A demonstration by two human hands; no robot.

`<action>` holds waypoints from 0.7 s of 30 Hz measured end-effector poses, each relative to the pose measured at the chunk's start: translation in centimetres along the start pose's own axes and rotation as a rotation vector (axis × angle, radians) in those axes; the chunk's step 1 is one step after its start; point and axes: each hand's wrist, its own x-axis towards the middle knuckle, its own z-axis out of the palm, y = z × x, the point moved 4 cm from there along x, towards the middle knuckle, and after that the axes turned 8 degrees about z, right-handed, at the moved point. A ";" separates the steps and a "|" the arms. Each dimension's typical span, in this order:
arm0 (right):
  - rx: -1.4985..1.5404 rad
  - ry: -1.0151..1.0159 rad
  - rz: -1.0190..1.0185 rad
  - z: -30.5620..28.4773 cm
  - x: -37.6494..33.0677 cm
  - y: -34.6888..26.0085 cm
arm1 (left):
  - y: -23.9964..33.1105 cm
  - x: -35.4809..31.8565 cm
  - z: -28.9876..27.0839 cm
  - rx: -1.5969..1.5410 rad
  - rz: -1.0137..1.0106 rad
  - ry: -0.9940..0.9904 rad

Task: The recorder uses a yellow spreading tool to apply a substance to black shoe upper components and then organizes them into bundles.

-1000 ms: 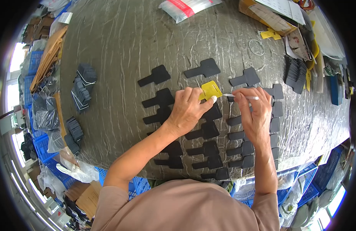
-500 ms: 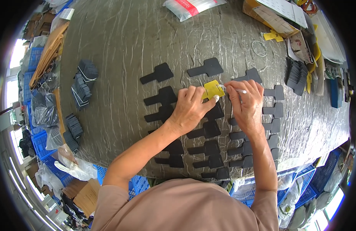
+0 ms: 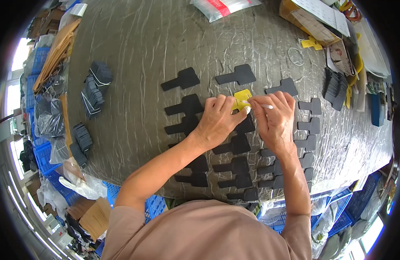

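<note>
My left hand (image 3: 216, 120) presses a small flat yellow template (image 3: 242, 96) down with its fingers and thumb; the thumb tip has a white covering. Slots show in the template, which lies over one of the black paddle-shaped tags (image 3: 244, 125). In my right hand (image 3: 275, 123) is a slim white pen-like stick (image 3: 266, 106), pinched between thumb and fingers, its tip on the template. Black tags lie around both hands in loose columns, such as one tag (image 3: 237, 74) beyond the template and another tag (image 3: 181, 79) farther left. My hands and forearms hide several tags.
Banded bundles of black tags (image 3: 94, 93) sit at the table's left, with more stacks (image 3: 82, 138) nearer. At the right are another tag stack (image 3: 335, 89), a cardboard box (image 3: 310, 26), yellow pieces (image 3: 311, 43) and a clear ring (image 3: 295, 56). A plastic pack (image 3: 226, 8) lies at the far edge.
The stick's tip has moved left and slightly nearer across the yellow template, and my right hand has gone with it. My left hand keeps its hold. The whole view has shifted a little.
</note>
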 end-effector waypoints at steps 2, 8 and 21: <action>0.006 0.004 -0.002 0.6 0.0 0.1 | 0.0 0.1 0.0 -0.011 0.005 0.014; -0.019 0.013 -0.037 1.0 -0.1 -0.2 | 0.0 0.1 0.0 -0.025 0.010 0.016; 0.136 0.072 0.255 -2.6 0.2 1.3 | -1.3 1.0 -1.9 -0.202 -0.045 0.096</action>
